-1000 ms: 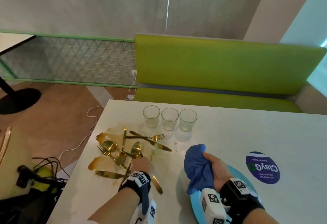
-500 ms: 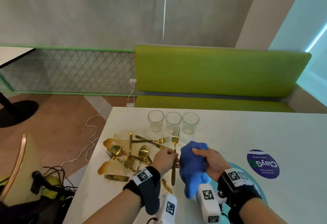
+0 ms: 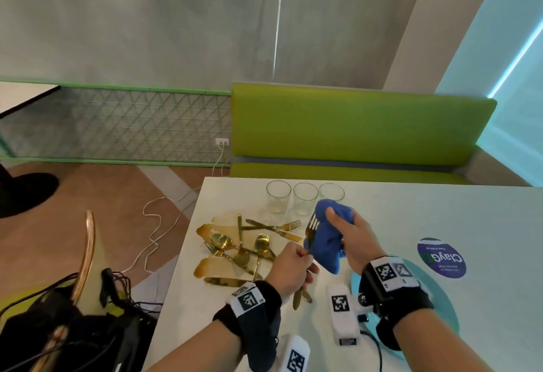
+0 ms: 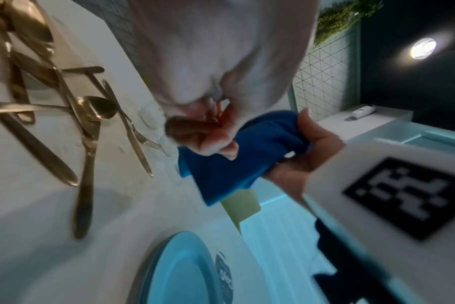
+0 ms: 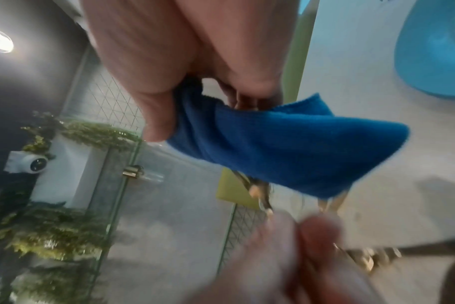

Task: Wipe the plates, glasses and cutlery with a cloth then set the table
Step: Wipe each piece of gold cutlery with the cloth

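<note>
My left hand (image 3: 302,260) grips the handle of a gold fork (image 3: 311,226) and holds it upright above the white table (image 3: 411,219). My right hand (image 3: 338,224) holds a blue cloth (image 3: 326,245) bunched round the fork's neck, leaving only the tines showing. The cloth (image 4: 247,160) sits between both hands in the left wrist view, and it hangs from my right palm as a blue fold (image 5: 286,144). A pile of gold cutlery (image 3: 241,245) lies left of the hands. Three glasses (image 3: 305,199) stand behind them. A blue plate (image 3: 440,298) lies under my right wrist.
Brown spill patches (image 3: 205,229) lie around the cutlery near the table's left edge. A purple round sticker (image 3: 440,257) is on the table at the right. A green bench (image 3: 352,130) runs behind the table. Cables and a chair (image 3: 85,257) are on the floor at the left.
My left hand picked a fork out of the pile and raised it upright. My right hand lifted the cloth off the plate and closed it round the fork.
</note>
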